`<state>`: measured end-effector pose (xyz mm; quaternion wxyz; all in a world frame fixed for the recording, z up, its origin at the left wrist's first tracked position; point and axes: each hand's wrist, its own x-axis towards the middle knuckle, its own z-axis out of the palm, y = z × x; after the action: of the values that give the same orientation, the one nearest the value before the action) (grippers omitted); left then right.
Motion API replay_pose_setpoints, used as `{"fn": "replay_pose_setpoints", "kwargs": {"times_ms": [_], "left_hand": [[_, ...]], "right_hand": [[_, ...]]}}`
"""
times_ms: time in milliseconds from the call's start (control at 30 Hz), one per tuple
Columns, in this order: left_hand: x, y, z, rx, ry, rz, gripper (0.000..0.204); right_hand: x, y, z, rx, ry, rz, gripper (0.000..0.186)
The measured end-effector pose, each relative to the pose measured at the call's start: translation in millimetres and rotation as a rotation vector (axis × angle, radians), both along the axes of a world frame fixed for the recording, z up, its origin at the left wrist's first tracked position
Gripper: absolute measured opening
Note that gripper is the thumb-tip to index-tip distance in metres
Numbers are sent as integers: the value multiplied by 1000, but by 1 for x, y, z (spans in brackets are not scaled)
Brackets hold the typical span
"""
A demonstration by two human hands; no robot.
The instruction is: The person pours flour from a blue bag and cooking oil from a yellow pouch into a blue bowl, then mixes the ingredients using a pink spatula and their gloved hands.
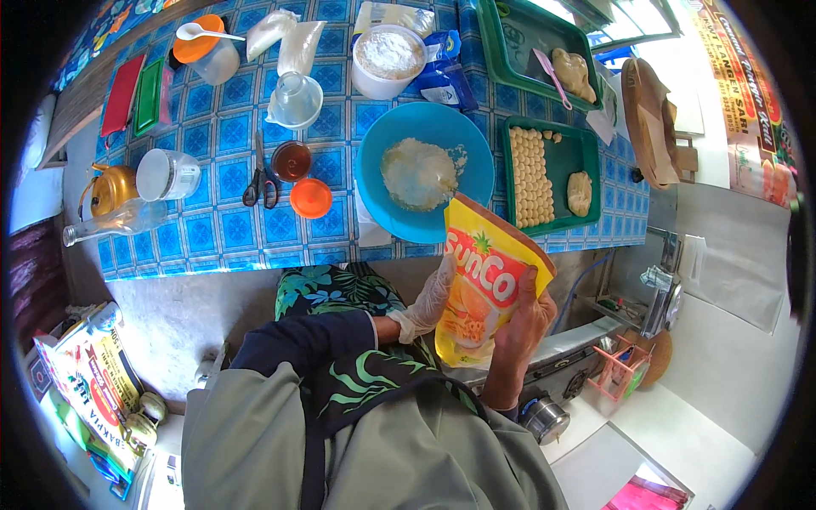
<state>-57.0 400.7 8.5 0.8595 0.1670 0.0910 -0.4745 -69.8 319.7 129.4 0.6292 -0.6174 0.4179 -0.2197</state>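
Both hands hold a yellow cooking oil pouch point(476, 285) with a red label, its top corner tipped over the rim of a blue basin point(371, 200). My left hand point(427, 299), in a clear glove, grips the pouch's left side. Bare fingers of my right hand point(523, 327) wrap round its right side. White flour point(412, 174) lies in the basin, with a small yellowish wet patch near the pouch's corner. How much is in the pouch cannot be seen.
A green tray point(568, 144) with rows of small dough balls stands right of the basin; another green tray point(531, 68) with dough lies behind it. Left are scissors point(260, 174), an orange lid point(311, 198), a brown jar point(291, 161) and a glass bottle point(119, 221). A flour tub point(378, 83) stands behind.
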Motion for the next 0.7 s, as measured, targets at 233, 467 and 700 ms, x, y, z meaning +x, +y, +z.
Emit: {"fn": "replay_pose_setpoints", "kwargs": {"times_ms": [233,467,700], "left_hand": [[1,2,-5,-10,31,9,73],[1,3,-14,86,-100,40,68],[27,19,2,385,-662,35,55]], "right_hand": [[3,2,2,-5,-18,37,40],[-1,7,1,-12,-59,-12,40],[-36,12,-9,-32,-231,-173,44]]}}
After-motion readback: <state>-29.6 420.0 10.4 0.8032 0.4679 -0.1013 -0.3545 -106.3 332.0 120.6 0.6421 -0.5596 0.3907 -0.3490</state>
